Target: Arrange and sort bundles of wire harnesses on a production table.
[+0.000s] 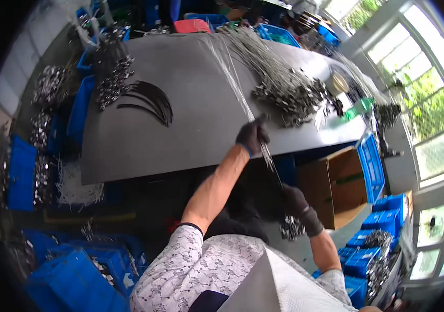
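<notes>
My left hand, in a dark glove, is closed around a long bundle of thin, shiny metal strands. The strands run from the far side of the grey table back toward me, past its near edge. Lower down and to the right, my gloved right hand is closed on the near part of the same bundle. A cluster of shiny metal pieces shows just below the right hand; whether it belongs to the bundle, I cannot tell. To the right of the strands lies a big heap of similar strands with metal ends.
Dark curved strips lie on the table's left part. An open cardboard box stands at right below the table edge, beside a blue crate. Blue bins with metal parts surround the table. A green bottle lies at the right corner.
</notes>
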A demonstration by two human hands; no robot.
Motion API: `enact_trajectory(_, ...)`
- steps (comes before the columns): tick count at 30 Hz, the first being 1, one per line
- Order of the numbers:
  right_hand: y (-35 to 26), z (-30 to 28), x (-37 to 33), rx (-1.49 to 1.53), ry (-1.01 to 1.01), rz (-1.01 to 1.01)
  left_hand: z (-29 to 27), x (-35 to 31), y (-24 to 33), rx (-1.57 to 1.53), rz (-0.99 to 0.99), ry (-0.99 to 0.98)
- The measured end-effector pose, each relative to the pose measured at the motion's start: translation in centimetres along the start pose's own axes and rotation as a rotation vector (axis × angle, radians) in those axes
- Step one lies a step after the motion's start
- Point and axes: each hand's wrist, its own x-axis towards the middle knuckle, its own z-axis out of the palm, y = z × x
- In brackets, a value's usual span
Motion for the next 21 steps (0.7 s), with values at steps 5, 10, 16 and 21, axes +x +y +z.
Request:
enact_trajectory(5,-6.5,-1.2,4.5,0.193,0.322,-0.112,11.9,-4.6,7.5,1.088,0.699,-0.278)
enact_trajectory(10,-12.9,-4.5,12.4,0.085,0.45,-0.266,23.7,-8.1,15.4,1.081,0.742,-0.389)
enact_trajectory(16,-8.0,-5.8,18.3,0.093,0.753,-0.407,20.6,-3.6,18.6,1.986,1.341,-0.098)
enact_trajectory(21,12.4,-8.9,18.7,0.019,0.663,0.163,14.8,2.0,20.3,1.201,0.945,0.28)
